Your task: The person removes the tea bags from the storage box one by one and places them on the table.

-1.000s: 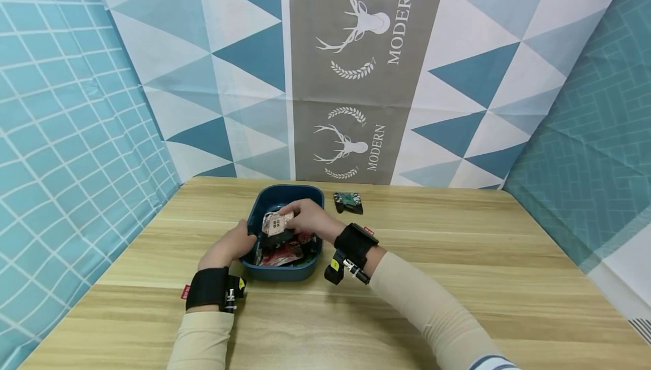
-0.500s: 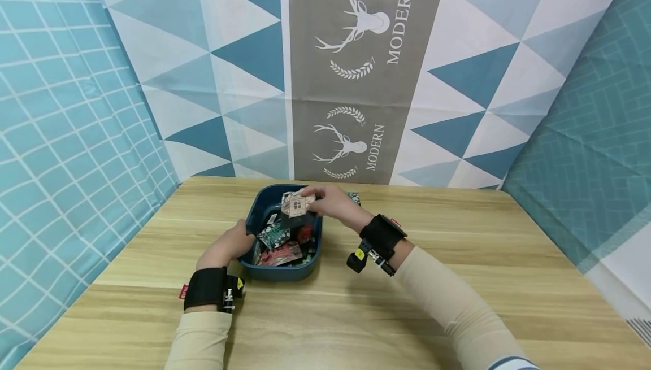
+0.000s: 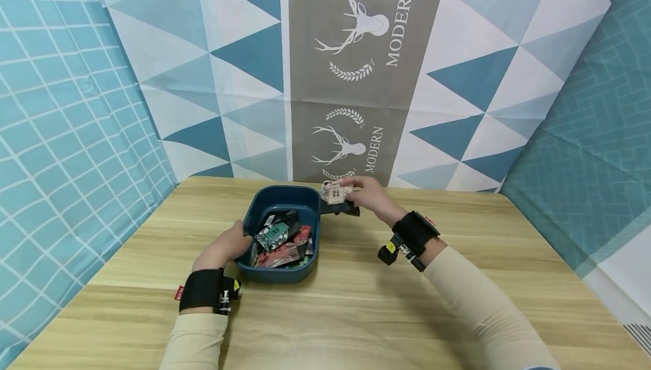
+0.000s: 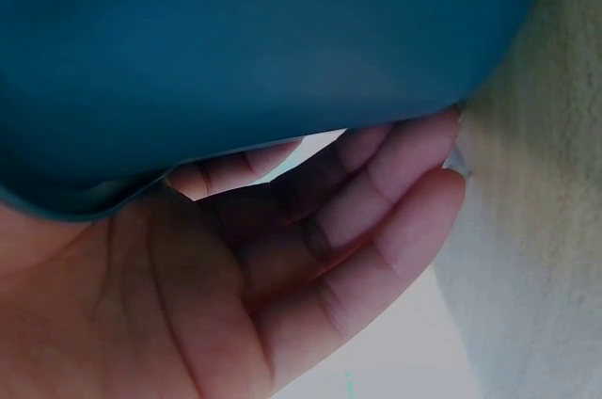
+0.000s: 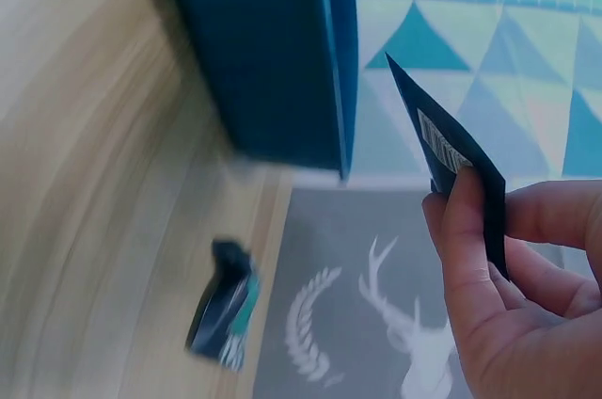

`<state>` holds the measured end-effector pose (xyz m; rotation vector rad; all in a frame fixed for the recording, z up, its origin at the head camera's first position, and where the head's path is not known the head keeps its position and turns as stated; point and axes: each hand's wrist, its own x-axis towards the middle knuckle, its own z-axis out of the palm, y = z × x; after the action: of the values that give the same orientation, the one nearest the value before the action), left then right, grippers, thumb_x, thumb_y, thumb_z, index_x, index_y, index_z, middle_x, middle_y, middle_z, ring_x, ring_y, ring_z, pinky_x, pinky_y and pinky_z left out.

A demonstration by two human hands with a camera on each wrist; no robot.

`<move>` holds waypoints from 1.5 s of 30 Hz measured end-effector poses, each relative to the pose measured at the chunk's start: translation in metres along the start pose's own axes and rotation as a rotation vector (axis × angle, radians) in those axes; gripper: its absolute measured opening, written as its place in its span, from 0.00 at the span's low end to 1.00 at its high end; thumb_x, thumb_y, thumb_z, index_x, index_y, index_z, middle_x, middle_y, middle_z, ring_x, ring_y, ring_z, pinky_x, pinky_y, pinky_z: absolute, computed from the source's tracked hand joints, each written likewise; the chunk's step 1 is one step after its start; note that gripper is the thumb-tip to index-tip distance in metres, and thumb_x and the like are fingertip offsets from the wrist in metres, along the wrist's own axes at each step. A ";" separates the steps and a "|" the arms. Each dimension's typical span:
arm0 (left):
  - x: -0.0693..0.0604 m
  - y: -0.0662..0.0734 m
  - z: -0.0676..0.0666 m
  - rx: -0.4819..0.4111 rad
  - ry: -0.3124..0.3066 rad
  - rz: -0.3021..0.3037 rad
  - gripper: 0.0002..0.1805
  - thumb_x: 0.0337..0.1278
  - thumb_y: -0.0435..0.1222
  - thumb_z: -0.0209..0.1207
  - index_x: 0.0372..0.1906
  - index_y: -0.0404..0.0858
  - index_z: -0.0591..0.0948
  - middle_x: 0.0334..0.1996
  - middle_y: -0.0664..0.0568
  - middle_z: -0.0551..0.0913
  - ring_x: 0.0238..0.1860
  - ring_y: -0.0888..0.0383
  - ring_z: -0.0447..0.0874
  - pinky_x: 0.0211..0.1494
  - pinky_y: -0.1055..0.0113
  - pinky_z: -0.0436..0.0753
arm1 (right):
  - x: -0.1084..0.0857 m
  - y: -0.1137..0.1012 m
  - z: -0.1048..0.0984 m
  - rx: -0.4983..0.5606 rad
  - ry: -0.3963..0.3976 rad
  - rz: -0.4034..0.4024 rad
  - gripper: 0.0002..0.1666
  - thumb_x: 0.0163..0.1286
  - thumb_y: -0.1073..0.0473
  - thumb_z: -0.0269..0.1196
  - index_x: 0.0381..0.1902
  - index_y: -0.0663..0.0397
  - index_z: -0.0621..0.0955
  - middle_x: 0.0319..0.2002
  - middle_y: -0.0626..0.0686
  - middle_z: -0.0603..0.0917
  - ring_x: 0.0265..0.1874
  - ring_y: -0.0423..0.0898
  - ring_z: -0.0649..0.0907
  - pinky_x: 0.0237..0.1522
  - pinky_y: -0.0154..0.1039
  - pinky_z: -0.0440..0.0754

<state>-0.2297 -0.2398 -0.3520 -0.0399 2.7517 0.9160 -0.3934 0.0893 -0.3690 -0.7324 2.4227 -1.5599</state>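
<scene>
My right hand [image 3: 373, 196] pinches a small packet [image 3: 335, 192], pale pink and black, just outside the right rim of the blue bin. In the right wrist view the thumb and fingers of my right hand [image 5: 517, 258] hold the dark packet [image 5: 451, 150] by its edge, its barcode showing. My left hand [image 3: 224, 248] grips the left rim of the blue bin [image 3: 280, 275]; in the left wrist view the fingers of my left hand [image 4: 310, 248] curl under the bin's rim along the wall [image 4: 282, 41]. Inside the bin lie a green packet [image 3: 276, 235] and red packets [image 3: 278, 255].
A dark packet with green print [image 5: 226, 310] lies on the wooden table [image 3: 407, 302] right of the bin, mostly hidden in the head view by the held packet. Patterned cloth [image 3: 244, 76] hangs behind the table, with tiled-print cloth at the left.
My right hand has lifted the pink and black packet out of the bin and moved right, over the packet on the table. The green packet in the bin is uncovered. My left hand has barely moved.
</scene>
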 end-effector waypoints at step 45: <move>0.006 0.000 0.002 -0.005 0.014 -0.036 0.33 0.67 0.34 0.36 0.68 0.18 0.41 0.66 0.21 0.50 0.66 0.30 0.55 0.64 0.42 0.64 | -0.008 0.062 -0.067 -0.068 0.261 0.257 0.17 0.66 0.73 0.51 0.51 0.72 0.75 0.64 0.65 0.69 0.65 0.58 0.67 0.57 0.48 0.73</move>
<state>-0.2347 -0.2386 -0.3549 -0.0971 2.7520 0.9171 -0.4325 0.1681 -0.3954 -0.2218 2.6357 -1.5586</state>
